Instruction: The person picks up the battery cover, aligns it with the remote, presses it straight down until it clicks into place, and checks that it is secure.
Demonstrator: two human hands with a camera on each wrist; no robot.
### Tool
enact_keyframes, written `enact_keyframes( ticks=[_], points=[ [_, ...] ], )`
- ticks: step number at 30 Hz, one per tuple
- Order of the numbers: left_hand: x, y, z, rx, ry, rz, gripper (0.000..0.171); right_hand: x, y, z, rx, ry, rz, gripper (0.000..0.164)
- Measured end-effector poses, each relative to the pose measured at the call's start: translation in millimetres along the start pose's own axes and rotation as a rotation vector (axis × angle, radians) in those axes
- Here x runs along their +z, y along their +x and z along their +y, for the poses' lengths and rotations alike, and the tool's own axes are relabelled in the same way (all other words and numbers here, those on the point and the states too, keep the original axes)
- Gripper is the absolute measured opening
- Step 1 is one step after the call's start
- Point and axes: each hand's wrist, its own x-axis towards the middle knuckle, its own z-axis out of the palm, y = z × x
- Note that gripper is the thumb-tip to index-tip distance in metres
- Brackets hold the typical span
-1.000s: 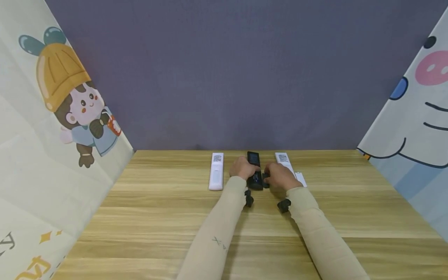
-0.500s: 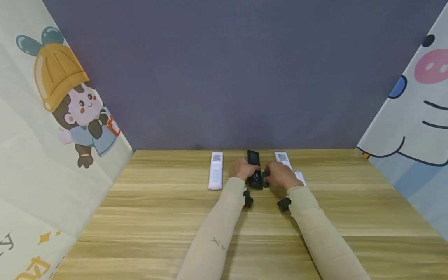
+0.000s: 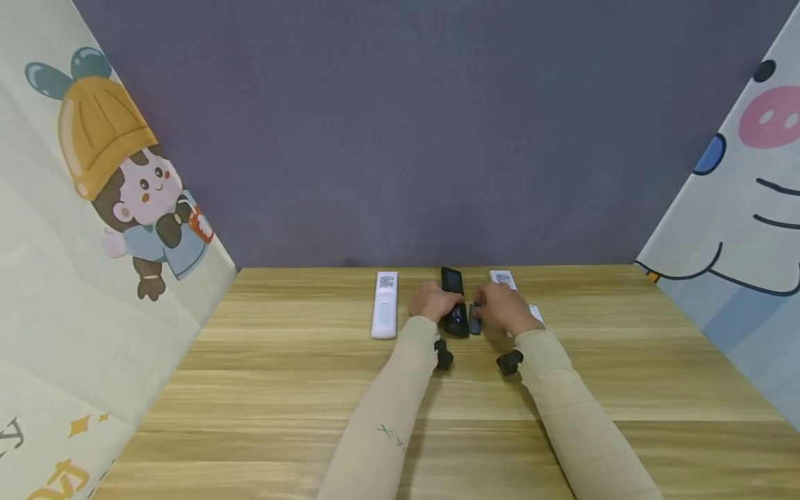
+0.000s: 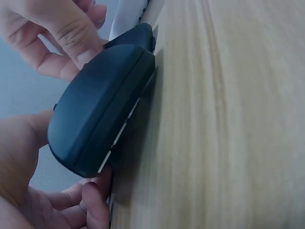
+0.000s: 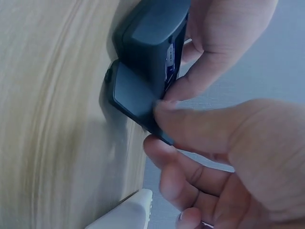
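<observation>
Left hand (image 3: 431, 302) grips black remote (image 3: 456, 323): thumb on one side, fingers curled in at the other, narrow hold. Remote lies back up at the far side of the table (image 3: 281, 389), between the two hands. Right hand (image 3: 505, 307) pinches dark cover (image 3: 475, 321) between thumb and forefinger; its other fingers are loosely curled.

Change vs half a second ago: small. Cover shows a paler, greyer face in the head view, so its tilt seems to have shifted; right hand moves only a touch. Left hand and black remote look the same.

Cover stands tilted right beside the remote's right edge, low end near the table. Contact between the two: can't tell. Bay in the remote's back is uncovered; something shiny shows in it in the right wrist view, too unclear to call battery or label.

For the work in hand: looks like cover handling, piece off the bay, not seated, remote steadied.

Others: left white remote (image 3: 385, 305) back up, well apart; right white remote (image 3: 502, 278) and white cover (image 3: 536, 314) partly hidden by the right hand.
</observation>
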Motion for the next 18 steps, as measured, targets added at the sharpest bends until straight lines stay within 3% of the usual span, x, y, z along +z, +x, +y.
enact_keyframes(
  ticks=[10,18],
  points=[
    [-4.8,-1.4,-2.0,0.018,-0.036,-0.014,0.043,-1.9,1.0,1.8,-0.032,0.021,0.061,0.007],
    [-7.7,-5.5,-2.9,0.025,-0.054,0.017,0.038,-6.2,-0.5,2.1,-0.071,0.083,0.072,0.004]
  ],
)
